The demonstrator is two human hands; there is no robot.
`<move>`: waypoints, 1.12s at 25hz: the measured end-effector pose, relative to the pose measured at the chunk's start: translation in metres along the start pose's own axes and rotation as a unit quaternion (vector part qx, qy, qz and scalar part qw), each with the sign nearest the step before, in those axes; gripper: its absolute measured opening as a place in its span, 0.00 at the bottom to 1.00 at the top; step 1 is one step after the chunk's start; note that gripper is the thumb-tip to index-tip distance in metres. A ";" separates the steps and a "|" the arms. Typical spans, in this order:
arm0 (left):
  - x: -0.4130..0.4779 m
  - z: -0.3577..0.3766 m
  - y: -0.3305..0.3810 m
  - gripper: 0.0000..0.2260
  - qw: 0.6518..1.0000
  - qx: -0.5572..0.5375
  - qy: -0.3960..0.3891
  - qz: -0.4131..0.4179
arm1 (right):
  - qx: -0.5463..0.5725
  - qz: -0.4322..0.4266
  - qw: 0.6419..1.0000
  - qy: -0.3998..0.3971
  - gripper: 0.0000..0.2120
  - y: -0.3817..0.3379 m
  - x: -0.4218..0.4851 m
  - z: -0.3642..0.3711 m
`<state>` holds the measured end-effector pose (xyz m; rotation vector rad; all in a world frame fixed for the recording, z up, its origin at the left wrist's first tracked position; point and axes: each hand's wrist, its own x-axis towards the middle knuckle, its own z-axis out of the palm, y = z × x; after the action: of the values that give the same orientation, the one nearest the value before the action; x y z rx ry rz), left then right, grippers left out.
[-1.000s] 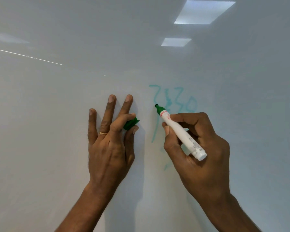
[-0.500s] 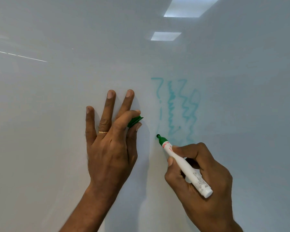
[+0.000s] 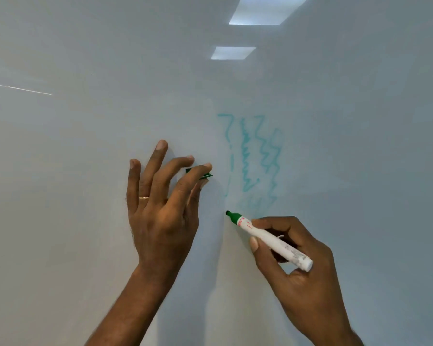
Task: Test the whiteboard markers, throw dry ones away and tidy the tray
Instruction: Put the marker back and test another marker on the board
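My right hand (image 3: pixel 295 268) grips a white-barrelled green marker (image 3: pixel 273 239), uncapped, with its dark green tip pointing up-left close to the whiteboard (image 3: pixel 85 221). Whether the tip touches the board I cannot tell. Above the tip are faint teal scribbles (image 3: pixel 258 161): several wavy vertical lines, pale and patchy. My left hand (image 3: pixel 160 206) is to the left of the scribbles, fingers partly curled off the board, pinching the marker's green cap (image 3: pixel 205 175) between thumb and forefinger. A gold ring sits on one finger. The marker tray is out of view.
The glossy whiteboard fills the whole view. Two ceiling light panels (image 3: pixel 265 11) reflect in it at the upper right, and a thin bright streak (image 3: pixel 18 89) crosses the left side.
My right hand has drawn wavy lines downward and now sits below the scribbles. My left hand's fingers have lifted and curled off the board, still holding the cap.
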<state>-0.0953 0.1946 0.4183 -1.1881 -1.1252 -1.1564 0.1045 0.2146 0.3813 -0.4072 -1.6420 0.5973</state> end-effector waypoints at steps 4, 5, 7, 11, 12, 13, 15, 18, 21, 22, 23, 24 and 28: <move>0.001 -0.002 -0.003 0.08 0.998 -0.063 0.014 -0.005 | 0.077 0.005 0.997 0.006 0.10 -0.022 0.007 -0.015; 0.001 -0.006 -0.002 0.09 0.994 -0.103 0.012 -0.018 | 0.100 0.014 0.995 0.004 0.11 -0.026 0.006 -0.018; -0.002 -0.017 0.003 0.14 0.980 -0.190 -0.003 -0.062 | 0.121 0.024 0.992 0.003 0.12 -0.032 0.004 -0.022; -0.010 -0.044 0.017 0.21 0.932 -0.333 -0.060 -0.130 | 0.126 0.041 0.991 0.011 0.11 -0.041 -0.003 -0.025; -0.011 -0.050 0.019 0.22 0.922 -0.356 -0.070 -0.139 | 0.128 0.045 0.991 0.010 0.11 -0.043 -0.004 -0.026; -0.011 -0.054 0.021 0.23 0.914 -0.372 -0.077 -0.145 | 0.130 0.048 0.990 0.005 0.11 -0.046 -0.007 -0.028; -0.011 -0.063 0.023 0.22 0.904 -0.390 -0.094 -0.149 | 0.129 0.055 0.990 -0.015 0.11 -0.050 -0.011 -0.030; -0.011 -0.072 0.022 0.20 0.893 -0.404 -0.131 -0.146 | 0.123 0.071 0.989 -0.042 0.10 -0.053 -0.020 -0.032; -0.016 -0.079 0.021 0.19 0.890 -0.405 -0.152 -0.146 | 0.106 0.071 0.992 -0.023 0.09 -0.056 -0.030 -0.035; -0.017 -0.081 0.020 0.19 0.887 -0.410 -0.154 -0.150 | 0.107 0.070 0.992 -0.013 0.09 -0.058 -0.033 -0.037; -0.019 -0.083 0.021 0.19 0.881 -0.418 -0.157 -0.155 | 0.110 0.072 0.991 -0.009 0.09 -0.060 -0.035 -0.038; -0.020 -0.084 0.022 0.19 0.873 -0.431 -0.164 -0.159 | 0.111 0.076 0.991 -0.010 0.09 -0.061 -0.038 -0.039; -0.023 -0.093 0.027 0.17 0.852 -0.465 -0.191 -0.149 | 0.117 0.102 0.988 -0.023 0.11 -0.066 -0.049 -0.043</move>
<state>-0.0676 0.1039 0.3882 -2.1078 -1.0694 -1.8696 0.1591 0.1395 0.3851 -0.3932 -1.5622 0.9498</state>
